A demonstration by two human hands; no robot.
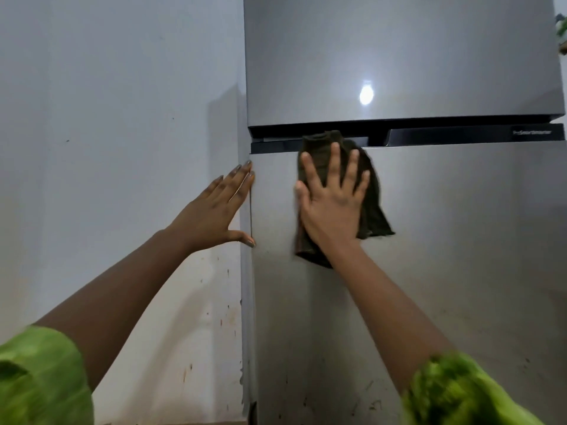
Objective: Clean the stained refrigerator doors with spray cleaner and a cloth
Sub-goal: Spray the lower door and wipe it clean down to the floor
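A silver two-door refrigerator fills the right of the view, its upper door [399, 56] above a black handle strip and its lower door [460, 271] below. My right hand [333, 204] presses a dark olive cloth [372, 207] flat against the top left of the lower door, fingers spread and straight. The cloth's top reaches the black strip. My left hand [219, 210] is open, fingertips and thumb touching the lower door's left edge. Small dark specks mark the bottom of the lower door. No spray bottle is in view.
A pale wall [107, 148] stands left of the refrigerator, with brownish spots low down near the fridge side. A bit of green plant [562, 26] shows at the top right edge. A light reflects on the upper door.
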